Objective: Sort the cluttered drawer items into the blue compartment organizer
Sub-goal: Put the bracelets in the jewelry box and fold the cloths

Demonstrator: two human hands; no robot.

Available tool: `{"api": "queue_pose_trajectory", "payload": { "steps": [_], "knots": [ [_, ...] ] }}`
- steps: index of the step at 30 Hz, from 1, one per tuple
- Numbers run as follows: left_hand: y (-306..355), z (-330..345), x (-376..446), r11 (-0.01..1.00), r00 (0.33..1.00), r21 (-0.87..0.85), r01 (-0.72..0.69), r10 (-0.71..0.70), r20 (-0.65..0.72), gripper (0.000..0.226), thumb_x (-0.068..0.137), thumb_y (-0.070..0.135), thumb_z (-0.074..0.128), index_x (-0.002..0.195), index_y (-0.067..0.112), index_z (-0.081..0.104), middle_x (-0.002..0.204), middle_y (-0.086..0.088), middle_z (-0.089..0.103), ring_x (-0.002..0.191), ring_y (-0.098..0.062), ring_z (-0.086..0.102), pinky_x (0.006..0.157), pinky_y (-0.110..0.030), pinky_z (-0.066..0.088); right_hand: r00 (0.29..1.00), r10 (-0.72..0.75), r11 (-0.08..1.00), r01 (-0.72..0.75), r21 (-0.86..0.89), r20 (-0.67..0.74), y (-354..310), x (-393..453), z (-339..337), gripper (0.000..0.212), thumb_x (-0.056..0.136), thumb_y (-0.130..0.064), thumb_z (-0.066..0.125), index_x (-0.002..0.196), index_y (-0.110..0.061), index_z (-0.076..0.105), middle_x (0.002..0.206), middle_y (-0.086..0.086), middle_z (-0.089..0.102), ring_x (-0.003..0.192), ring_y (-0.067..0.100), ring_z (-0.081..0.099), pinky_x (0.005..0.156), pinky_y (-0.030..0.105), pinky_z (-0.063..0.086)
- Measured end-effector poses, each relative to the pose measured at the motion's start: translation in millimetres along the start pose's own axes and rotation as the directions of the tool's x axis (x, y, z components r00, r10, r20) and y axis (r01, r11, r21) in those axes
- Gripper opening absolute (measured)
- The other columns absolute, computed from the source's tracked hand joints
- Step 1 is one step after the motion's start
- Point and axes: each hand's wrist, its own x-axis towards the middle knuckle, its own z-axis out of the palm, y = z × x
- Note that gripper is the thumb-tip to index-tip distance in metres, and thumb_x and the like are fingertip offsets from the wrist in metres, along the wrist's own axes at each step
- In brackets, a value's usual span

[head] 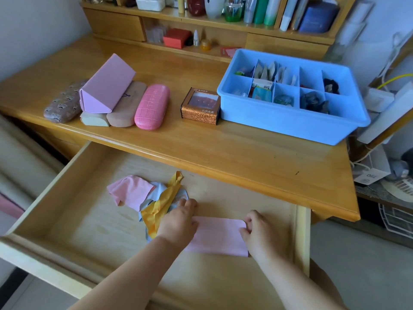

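In the head view, a flat pink cloth lies on the floor of the open wooden drawer at lower centre; the left hand presses its left end with straight fingers while the right hand pinches its right edge. A crumpled heap of pink, yellow and pale blue cloths lies just left of the left hand, partly hidden beneath it. The blue compartment organizer, smooth plastic, stands on the bench at upper right, its small contents hard to make out.
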Motion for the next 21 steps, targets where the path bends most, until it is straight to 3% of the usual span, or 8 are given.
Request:
{"api": "queue_pose_trajectory", "payload": {
  "steps": [3, 6, 8, 10, 13, 15, 17, 21],
  "knots": [
    [8.2, -7.8, 7.8, 0.994, 0.996, 0.110, -0.014, 0.004, 0.088, 0.028, 0.090, 0.022, 0.052, 0.118, 0.022, 0.052, 0.122, -0.002, 0.045, 0.101, -0.024, 0.059, 0.076, -0.031, 0.048, 0.997, -0.048, 0.984, 0.057, -0.171, 0.052, -5.1, 7.0, -4.1, 0.023, 0.089, -0.025, 0.051, 0.112, -0.025, 0.050, 0.118, -0.008, 0.051, 0.104, 0.018, 0.057, 0.071, 0.026, 0.040],
    [14.7, -12.5, 14.3, 0.975, 0.986, 0.222, -0.027, -0.010, 0.165, 0.026, 0.092, 0.019, 0.047, 0.116, 0.022, 0.058, 0.128, -0.008, 0.043, 0.110, -0.025, 0.055, 0.081, -0.030, 0.046, 0.993, -0.047, 0.967, 0.073, -0.245, 0.110, -14.4, 14.3, -11.0, 0.006, 0.090, -0.026, 0.050, 0.095, -0.028, 0.055, 0.118, -0.005, 0.050, 0.104, 0.018, 0.058, 0.080, 0.026, 0.045],
    [17.7, -16.0, 14.1, 0.970, 0.987, 0.234, -0.060, 0.023, 0.157, 0.024, 0.090, 0.021, 0.048, 0.111, 0.021, 0.061, 0.122, -0.006, 0.048, 0.109, -0.024, 0.055, 0.077, -0.028, 0.043, 0.989, -0.061, 0.962, 0.094, -0.254, 0.136, -16.1, 14.7, -14.0, 0.010, 0.088, -0.025, 0.051, 0.080, -0.031, 0.050, 0.112, -0.007, 0.051, 0.098, 0.017, 0.058, 0.075, 0.024, 0.043],
    [16.8, -20.3, 8.3, 0.987, 0.993, 0.136, -0.085, 0.072, 0.095, 0.015, 0.085, 0.022, 0.052, 0.096, 0.023, 0.063, 0.109, 0.000, 0.056, 0.100, -0.018, 0.056, 0.071, -0.023, 0.041, 0.988, -0.091, 0.978, 0.112, -0.176, 0.122, -10.2, 12.0, -15.1, 0.014, 0.081, -0.021, 0.053, 0.071, -0.029, 0.046, 0.096, -0.011, 0.055, 0.082, 0.014, 0.054, 0.063, 0.024, 0.036],
    [9.1, -30.6, -4.0, 0.988, 0.996, -0.124, -0.087, 0.088, 0.002, 0.013, 0.078, 0.020, 0.057, 0.072, 0.030, 0.054, 0.084, 0.007, 0.061, 0.078, -0.010, 0.053, 0.058, -0.011, 0.036, 0.987, -0.079, 0.987, 0.058, 0.149, 0.139, 0.1, 0.5, -21.1, 0.013, 0.073, -0.014, 0.053, 0.069, -0.026, 0.050, 0.068, -0.009, 0.054, 0.061, 0.010, 0.046, 0.051, 0.025, 0.032],
    [4.9, -35.1, -12.0, 0.956, 0.997, -0.284, -0.072, 0.078, 0.011, 0.021, 0.078, 0.015, 0.058, 0.068, 0.033, 0.053, 0.074, 0.009, 0.061, 0.072, -0.008, 0.055, 0.055, -0.007, 0.037, 0.981, -0.092, 0.949, 0.034, 0.314, 0.172, 7.1, -5.9, -24.1, 0.019, 0.077, -0.010, 0.054, 0.080, -0.029, 0.055, 0.076, -0.011, 0.059, 0.068, 0.008, 0.052, 0.055, 0.021, 0.038],
    [5.1, -42.2, -26.3, 0.934, 0.997, -0.348, -0.077, 0.083, 0.002, 0.020, 0.080, 0.014, 0.059, 0.075, 0.033, 0.059, 0.072, 0.013, 0.061, 0.069, 0.000, 0.056, 0.057, -0.005, 0.039, 0.974, -0.125, 0.937, 0.054, 0.344, 0.189, 9.3, -18.4, -33.6, 0.025, 0.079, -0.009, 0.054, 0.093, -0.030, 0.059, 0.090, -0.010, 0.063, 0.083, 0.009, 0.059, 0.064, 0.021, 0.043],
    [3.3, -41.2, -38.6, 0.937, 0.994, -0.331, -0.111, 0.106, -0.032, 0.023, 0.082, 0.015, 0.060, 0.072, 0.037, 0.061, 0.068, 0.021, 0.061, 0.069, 0.013, 0.053, 0.061, -0.002, 0.036, 0.962, -0.174, 0.925, 0.086, 0.370, 0.210, 6.5, -31.4, -43.5, 0.019, 0.073, -0.011, 0.051, 0.059, -0.023, 0.047, 0.055, -0.011, 0.039, 0.052, 0.009, 0.034, 0.045, 0.019, 0.022]
  ]
}}
